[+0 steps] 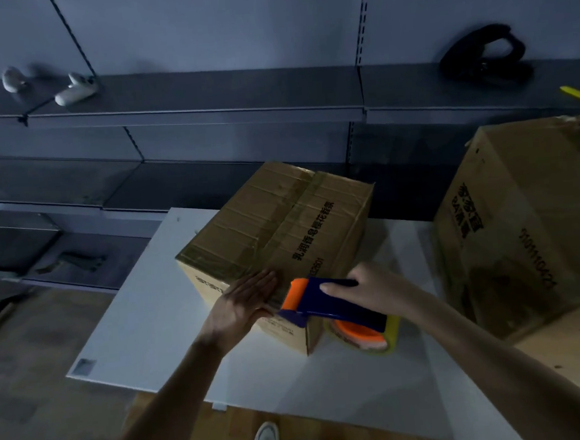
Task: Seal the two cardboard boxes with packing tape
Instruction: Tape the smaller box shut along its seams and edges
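A closed cardboard box [268,228] with tape along its top seam sits on the white table [144,319]. My left hand [244,303] lies flat with straight fingers on the box's near top edge. My right hand [375,287] grips a blue and orange tape dispenser [325,303] at the box's near right corner; its tape roll [365,334] hangs beside the box's side. A second, larger cardboard box [522,224] stands to the right, its top torn.
Grey metal shelves [205,109] run behind the table, holding white controllers [73,90] at left and a black strap-like object [483,55] at right. A yellow tool [578,94] lies at the far right. The wooden floor and my shoe [264,438] show below.
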{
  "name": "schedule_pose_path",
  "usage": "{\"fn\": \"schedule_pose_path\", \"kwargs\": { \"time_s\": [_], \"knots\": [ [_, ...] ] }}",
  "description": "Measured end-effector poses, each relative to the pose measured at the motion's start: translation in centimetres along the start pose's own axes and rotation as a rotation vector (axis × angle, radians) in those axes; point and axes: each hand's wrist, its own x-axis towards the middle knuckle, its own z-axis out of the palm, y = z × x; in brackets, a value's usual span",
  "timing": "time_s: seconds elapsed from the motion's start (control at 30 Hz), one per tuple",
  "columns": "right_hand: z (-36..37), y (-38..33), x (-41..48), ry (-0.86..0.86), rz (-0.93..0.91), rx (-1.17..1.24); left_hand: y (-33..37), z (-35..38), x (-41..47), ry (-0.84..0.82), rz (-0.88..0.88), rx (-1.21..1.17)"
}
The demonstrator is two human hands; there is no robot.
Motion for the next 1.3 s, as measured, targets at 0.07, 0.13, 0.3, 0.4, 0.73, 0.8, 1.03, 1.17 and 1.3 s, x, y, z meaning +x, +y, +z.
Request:
{"fn": "schedule_pose_path", "kwargs": {
  "time_s": [0.07,0.13,0.3,0.4,0.73,0.8,1.03,1.17,1.3],
  "knots": [
    [-0.4,0.9,-0.6,-0.002,0.017,0.033,0.0,0.0,0.0,0.014,0.003,0.001],
    [-1.1,1.8,-1.5,0.002,0.034,0.028,-0.1,0.1,0.0,0.012,0.004,0.014],
    [-2.1,4.0,-3.7,-0.001,0.083,0.055,-0.3,0.6,0.0,0.001,-0.002,0.007],
    [-1.0,4.7,-3.8,-0.023,0.098,0.031,0.0,0.6,0.0,-0.016,-0.01,0.033],
    [0.6,5.2,-3.8,-0.025,0.112,-0.039,0.4,-0.1,0.0,-0.08,-0.044,0.051],
    [0.9,5.2,-3.7,-0.023,0.128,-0.043,0.4,-0.2,-0.1,-0.101,-0.05,0.055],
    [1.7,5.1,-3.8,-0.019,0.178,-0.019,0.7,-0.4,0.0,-0.117,-0.078,0.049],
    [2.6,4.8,-3.8,0.014,0.208,-0.019,0.8,-0.5,0.2,-0.118,-0.088,0.044],
    [3.1,4.1,-3.6,0.061,0.224,-0.075,1.2,-0.9,0.4,-0.154,-0.114,0.031]
  ]
}}
